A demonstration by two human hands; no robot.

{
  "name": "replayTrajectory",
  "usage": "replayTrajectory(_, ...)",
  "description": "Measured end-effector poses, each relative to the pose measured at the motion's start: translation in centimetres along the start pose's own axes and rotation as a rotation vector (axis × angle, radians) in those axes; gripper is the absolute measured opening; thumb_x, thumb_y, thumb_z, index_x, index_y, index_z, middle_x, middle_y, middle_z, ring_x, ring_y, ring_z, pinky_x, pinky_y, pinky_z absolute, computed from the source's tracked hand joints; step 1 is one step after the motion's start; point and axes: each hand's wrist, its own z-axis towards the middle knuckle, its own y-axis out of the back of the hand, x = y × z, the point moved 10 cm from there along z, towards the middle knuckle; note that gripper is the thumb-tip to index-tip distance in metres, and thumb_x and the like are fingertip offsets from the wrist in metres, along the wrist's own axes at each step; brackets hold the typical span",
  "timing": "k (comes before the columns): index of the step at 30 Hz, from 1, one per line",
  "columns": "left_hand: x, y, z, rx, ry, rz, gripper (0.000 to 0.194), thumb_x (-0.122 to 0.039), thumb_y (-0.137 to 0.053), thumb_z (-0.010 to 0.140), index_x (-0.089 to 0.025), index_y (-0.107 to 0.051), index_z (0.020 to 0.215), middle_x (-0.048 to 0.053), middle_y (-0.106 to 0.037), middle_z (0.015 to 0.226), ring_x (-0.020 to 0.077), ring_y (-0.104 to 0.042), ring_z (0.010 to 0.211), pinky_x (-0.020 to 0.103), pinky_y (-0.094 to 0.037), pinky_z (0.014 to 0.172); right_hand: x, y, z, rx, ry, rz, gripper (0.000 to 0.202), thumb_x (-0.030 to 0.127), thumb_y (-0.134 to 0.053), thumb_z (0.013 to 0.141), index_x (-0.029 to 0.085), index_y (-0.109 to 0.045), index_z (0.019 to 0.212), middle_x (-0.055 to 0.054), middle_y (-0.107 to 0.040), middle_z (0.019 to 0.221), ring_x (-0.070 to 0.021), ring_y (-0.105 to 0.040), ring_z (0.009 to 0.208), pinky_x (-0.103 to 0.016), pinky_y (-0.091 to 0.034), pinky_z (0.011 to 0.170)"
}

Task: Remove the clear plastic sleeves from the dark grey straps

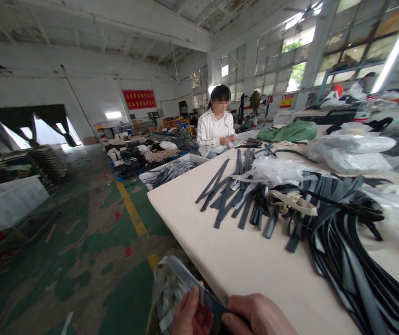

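Now L/R fingers (pixel 193 300) (pixel 232 321) hold strip (pixel 210 300) nr tbl edge (pixel 184 239), aisle (pixel 95 251) L.

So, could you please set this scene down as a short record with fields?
Left hand: pinching a dark strip between thumb and fingers
Right hand: gripping the same strip
Table: pale top, bearing a pile of dark strips, plastic wrapping and a green bundle
Co-worker: white top, beyond the table, hands close together; item held too small to identify
Floor: worn green, with a yellow line
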Motion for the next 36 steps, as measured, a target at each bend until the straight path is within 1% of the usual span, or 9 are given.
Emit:
replayTrajectory(6, 1.9, -0.5, -2.0, -0.009, 0.057, -0.009, 0.038, -0.027, -0.093, 0.044, -0.017, -0.066, 0.069, 0.001, -0.071, 0.059, 0.0133, -0.063, 0.050, 0.022, -0.054, 0.051, -0.8, 0.9, -0.8, -0.070, -0.031, -0.241, 0.027, 0.026, -0.046, 0.083, 0.020, -0.066, 0.067, -0.006, -0.071, 0.065, -0.0187, -0.066, 0.061, -0.026, -0.023, 0.050)
replayTrajectory(10, 3.2, -3.2, -3.2, 0.168, 0.066, 0.024, 0.036, -0.032, -0.091, 0.049, -0.014, -0.068, 0.071, 0.007, -0.074, 0.072, 0.0182, -0.068, 0.066, 0.026, -0.056, 0.060, 0.5, 0.7, 0.0, -0.128, 0.026, -0.187, 0.028, 0.026, -0.045, 0.086, 0.021, -0.067, 0.070, -0.004, -0.072, 0.069, -0.0175, -0.066, 0.063, -0.026, -0.025, 0.052)
replayTrajectory(13, 1.4, -4.9, -3.2, 0.262, -0.007, 0.052, 0.030, -0.032, -0.086, 0.061, -0.012, -0.071, 0.078, 0.008, -0.074, 0.081, 0.0172, -0.067, 0.074, 0.026, -0.056, 0.067, 0.4, 1.1, 0.0, -0.168, 0.040, -0.122, 0.028, 0.031, -0.046, 0.090, 0.021, -0.067, 0.075, -0.003, -0.072, 0.073, -0.0177, -0.066, 0.068, -0.024, -0.028, 0.055)
replayTrajectory(17, -1.5, -3.3, -1.9, 0.109, -0.108, 0.013, 0.029, -0.028, -0.087, 0.058, -0.014, -0.071, 0.077, 0.004, -0.072, 0.076, 0.0122, -0.064, 0.067, 0.020, -0.052, 0.059, -1.7, 1.5, -1.1, -0.113, -0.038, -0.101, 0.029, 0.033, -0.047, 0.089, 0.021, -0.065, 0.070, -0.003, -0.070, 0.067, -0.0158, -0.062, 0.060, -0.024, -0.025, 0.053)
replayTrajectory(19, -1.0, -3.0, -1.8, 0.090, -0.099, 0.023, 0.029, -0.026, -0.088, 0.058, -0.014, -0.071, 0.078, 0.003, -0.071, 0.076, 0.0114, -0.063, 0.066, 0.020, -0.052, 0.059, -2.3, 1.7, -1.4, -0.107, -0.065, -0.123, 0.033, 0.031, -0.043, 0.090, 0.020, -0.064, 0.067, -0.003, -0.068, 0.063, -0.0144, -0.060, 0.056, -0.025, -0.023, 0.052)
replayTrajectory(24, 2.2, -5.0, -3.0, 0.264, 0.008, 0.086, 0.026, -0.029, -0.084, 0.064, -0.014, -0.071, 0.080, 0.008, -0.072, 0.085, 0.0173, -0.066, 0.077, 0.028, -0.055, 0.071, -1.0, 1.5, -0.5, -0.147, -0.005, -0.125, 0.028, 0.028, -0.046, 0.089, 0.020, -0.065, 0.070, -0.003, -0.069, 0.067, -0.0160, -0.062, 0.063, -0.025, -0.025, 0.054)
replayTrajectory(30, -1.3, -5.0, -2.4, 0.221, -0.164, 0.128, 0.024, -0.030, -0.083, 0.065, -0.014, -0.072, 0.080, 0.004, -0.072, 0.078, 0.0116, -0.062, 0.067, 0.021, -0.052, 0.063, -1.5, 1.9, -0.6, -0.127, -0.025, -0.083, 0.029, 0.031, -0.047, 0.089, 0.020, -0.063, 0.067, -0.002, -0.067, 0.062, -0.0137, -0.058, 0.056, -0.024, -0.023, 0.051)
replayTrajectory(34, 0.7, -6.0, -3.2, 0.308, -0.071, 0.164, 0.025, -0.030, -0.083, 0.065, -0.014, -0.073, 0.080, 0.006, -0.073, 0.083, 0.0153, -0.065, 0.075, 0.025, -0.054, 0.069, -1.0, 2.2, -0.6, -0.158, -0.004, -0.066, 0.030, 0.029, -0.047, 0.089, 0.020, -0.064, 0.066, -0.002, -0.067, 0.062, -0.0133, -0.058, 0.057, -0.024, -0.024, 0.052)
replayTrajectory(36, 0.9, -6.4, -3.2, 0.325, -0.065, 0.169, 0.027, -0.031, -0.084, 0.063, -0.013, -0.073, 0.079, 0.008, -0.073, 0.084, 0.0169, -0.065, 0.077, 0.026, -0.054, 0.071, -0.8, 2.5, -0.6, -0.162, 0.000, -0.043, 0.029, 0.029, -0.047, 0.089, 0.020, -0.065, 0.068, -0.002, -0.068, 0.063, -0.0136, -0.060, 0.058, -0.023, -0.026, 0.052)
